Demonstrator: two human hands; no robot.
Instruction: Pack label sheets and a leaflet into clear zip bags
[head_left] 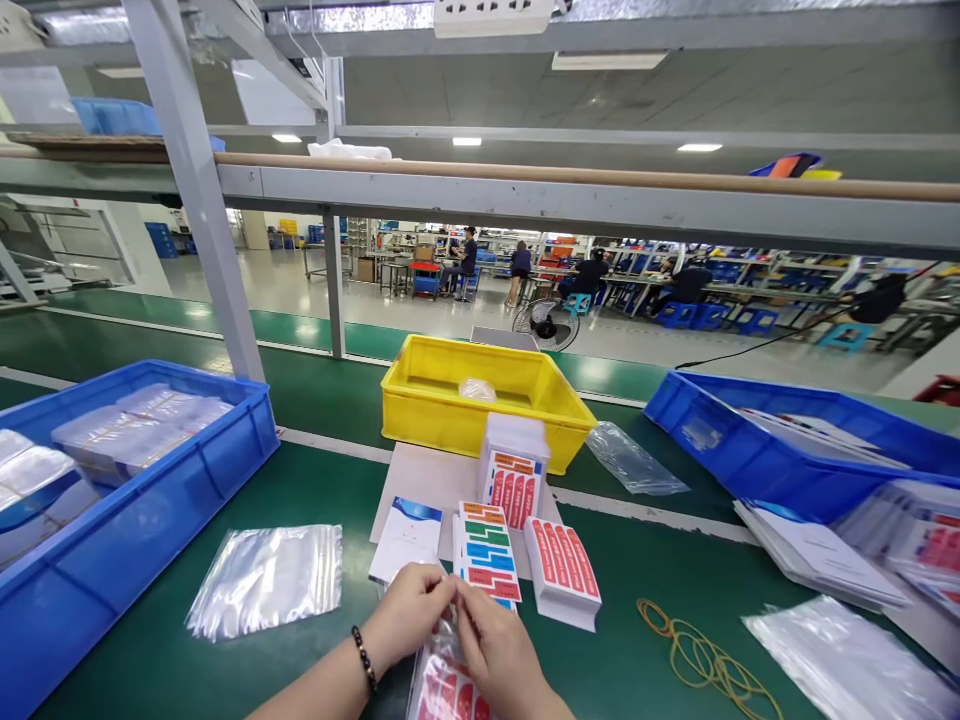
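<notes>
My left hand (411,612), with a dark beaded bracelet on its wrist, and my right hand (496,640) meet at the front middle of the table. Their fingertips pinch together at the top end of a clear plastic bag (448,690), in which red-and-white printed sheets show. My fingers cover part of the bag's upper edge. Just beyond the hands lie a white booklet (407,535) with a blue top and a stack of multicoloured sticker sheets (487,550). A stack of red-striped sticker sheets (564,570) sits to the right, and a taller stack (514,480) stands behind.
Flat clear bags (266,580) lie to the left, beside a blue bin (225,450) of packed bundles. Behind the stacks stands a yellow bin (480,415). At right are rubber bands (705,655), more clear bags (855,655), booklets (817,555) and another blue bin (780,460).
</notes>
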